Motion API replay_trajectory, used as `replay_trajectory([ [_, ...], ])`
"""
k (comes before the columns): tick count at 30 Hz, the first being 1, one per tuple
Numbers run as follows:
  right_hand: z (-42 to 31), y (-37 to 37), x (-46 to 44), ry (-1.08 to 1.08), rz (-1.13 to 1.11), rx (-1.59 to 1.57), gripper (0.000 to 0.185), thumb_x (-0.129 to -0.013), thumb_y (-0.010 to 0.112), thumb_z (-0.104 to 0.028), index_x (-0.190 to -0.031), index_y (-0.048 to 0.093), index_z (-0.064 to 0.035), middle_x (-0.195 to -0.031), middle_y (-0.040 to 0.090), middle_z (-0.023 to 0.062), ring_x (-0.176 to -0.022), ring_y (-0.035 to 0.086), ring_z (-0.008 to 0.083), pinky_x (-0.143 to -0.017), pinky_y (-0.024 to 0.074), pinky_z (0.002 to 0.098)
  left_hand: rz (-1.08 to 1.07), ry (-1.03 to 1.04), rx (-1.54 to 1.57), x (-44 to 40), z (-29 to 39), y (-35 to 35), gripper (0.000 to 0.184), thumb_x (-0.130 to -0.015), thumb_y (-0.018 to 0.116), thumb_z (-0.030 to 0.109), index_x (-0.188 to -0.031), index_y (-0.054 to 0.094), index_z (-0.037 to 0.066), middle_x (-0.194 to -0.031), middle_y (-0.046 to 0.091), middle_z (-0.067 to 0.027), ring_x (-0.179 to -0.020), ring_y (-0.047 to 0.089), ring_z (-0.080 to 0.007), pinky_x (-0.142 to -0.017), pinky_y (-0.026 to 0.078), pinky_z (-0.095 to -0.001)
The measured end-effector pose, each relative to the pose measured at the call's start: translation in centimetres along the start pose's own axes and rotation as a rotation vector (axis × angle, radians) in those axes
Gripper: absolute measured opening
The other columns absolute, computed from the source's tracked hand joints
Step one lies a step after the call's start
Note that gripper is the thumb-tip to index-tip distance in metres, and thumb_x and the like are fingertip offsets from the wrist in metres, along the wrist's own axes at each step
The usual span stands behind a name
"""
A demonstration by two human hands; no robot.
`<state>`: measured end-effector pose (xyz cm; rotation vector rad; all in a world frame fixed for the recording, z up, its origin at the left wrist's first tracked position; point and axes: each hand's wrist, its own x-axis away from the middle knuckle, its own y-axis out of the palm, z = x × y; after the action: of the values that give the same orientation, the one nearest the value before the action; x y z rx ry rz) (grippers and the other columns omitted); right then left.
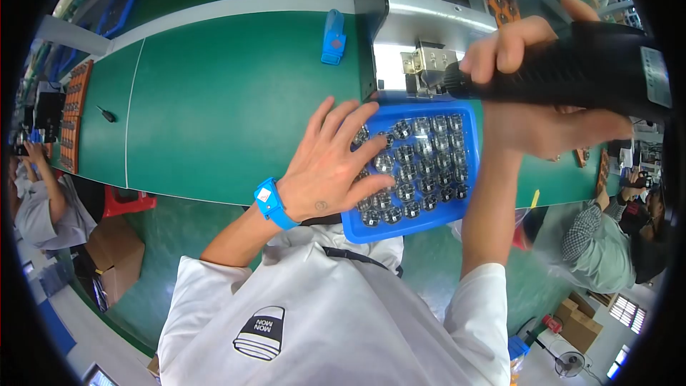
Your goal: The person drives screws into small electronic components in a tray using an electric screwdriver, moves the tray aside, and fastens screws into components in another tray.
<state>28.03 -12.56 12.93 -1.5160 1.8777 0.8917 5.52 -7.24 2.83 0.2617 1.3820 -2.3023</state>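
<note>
My left hand lies over the left side of a blue tray, fingers spread, thumb and index finger near the small parts. Several rows of round, clear and dark parts fill the tray. Around my left wrist is a blue strap. My right hand is wrapped round a black power tool, held raised at the right above the tray's corner. The tool's tip points left, in front of a metal fixture on a machine.
A blue wristband lies on the green table. Orange trays and a small dark tool are at the left. The machine stands behind the blue tray. Other people sit at both sides.
</note>
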Motion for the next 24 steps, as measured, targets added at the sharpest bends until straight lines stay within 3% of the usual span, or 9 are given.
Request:
replay_trajectory([
  [10, 1.2, 0.2, 1.0, 0.109, 0.013, -0.086, 0.115, -0.075, 0.034, -0.095, -0.142, 0.034, -0.0011, -0.081, 0.058, 0.0136, -0.059, 0.058, 0.0233, -0.057, 0.0503, 0.0387, -0.006, -0.014, 0.026, -0.1, 0.0, -0.2, 0.051, -0.085, 0.069, 0.048, -0.112, 0.067, 0.005, -0.141, 0.046, -0.0238, -0.13, 0.043, -0.0439, -0.111, 0.032, -0.0596],
  [12, 0.1, 1.4, 1.1, 0.331, 0.122, 0.257, 0.113, -0.076, 0.036, -0.093, -0.142, 0.034, -0.0012, -0.082, 0.059, 0.014, -0.058, 0.058, 0.0232, -0.058, 0.0508, 0.0376, 0.014, -0.019, 0.054, -0.1, -0.1, -0.1, 0.051, -0.084, 0.07, 0.047, -0.112, 0.067, 0.005, -0.14, 0.046, -0.0237, -0.128, 0.043, -0.0441, -0.109, 0.034, -0.0567],
  [15, -0.4, 0.9, 1.7, 0.309, 0.083, 0.063, 0.111, -0.077, 0.039, -0.091, -0.142, 0.033, -0.0015, -0.084, 0.059, 0.015, -0.061, 0.058, 0.0232, -0.058, 0.0508, 0.0353, 0.019, -0.03, 0.074, -0.2, 0.0, -0.4, 0.05, -0.083, 0.072, 0.045, -0.111, 0.067, 0.004, -0.14, 0.046, -0.0233, -0.127, 0.044, -0.0441, -0.107, 0.036, -0.0539],
  [16, 0.4, 0.1, 1.0, 0.119, -0.077, -0.202, 0.111, -0.078, 0.037, -0.091, -0.143, 0.032, -0.0021, -0.086, 0.059, 0.0153, -0.063, 0.059, 0.0238, -0.06, 0.0516, 0.0369, 0.02, -0.032, 0.074, -0.2, 0.0, -0.3, 0.05, -0.083, 0.072, 0.045, -0.111, 0.067, 0.004, -0.14, 0.046, -0.0233, -0.127, 0.044, -0.0441, -0.107, 0.036, -0.0539],
  [20, -0.1, -0.1, 0.5, 0.024, -0.014, -0.116, 0.114, -0.076, 0.03, -0.095, -0.145, 0.031, -0.0036, -0.085, 0.058, 0.0144, -0.064, 0.059, 0.0248, -0.063, 0.0522, 0.042, 0.025, -0.037, 0.088, -0.3, 0.0, -0.2, 0.049, -0.083, 0.073, 0.044, -0.111, 0.067, 0.005, -0.139, 0.046, -0.0231, -0.126, 0.045, -0.0438, -0.106, 0.037, -0.0531],
  [24, 0.2, 0.5, 0.9, -0.001, 0.043, -0.022, 0.115, -0.075, 0.028, -0.096, -0.144, 0.032, -0.0048, -0.083, 0.058, 0.014, -0.064, 0.059, 0.0247, -0.062, 0.0517, 0.041, 0.024, -0.042, 0.094, -0.2, -0.1, -0.2, 0.048, -0.082, 0.074, 0.042, -0.111, 0.067, 0.005, -0.139, 0.046, -0.023, -0.125, 0.045, -0.0438, -0.106, 0.037, -0.0531],
])
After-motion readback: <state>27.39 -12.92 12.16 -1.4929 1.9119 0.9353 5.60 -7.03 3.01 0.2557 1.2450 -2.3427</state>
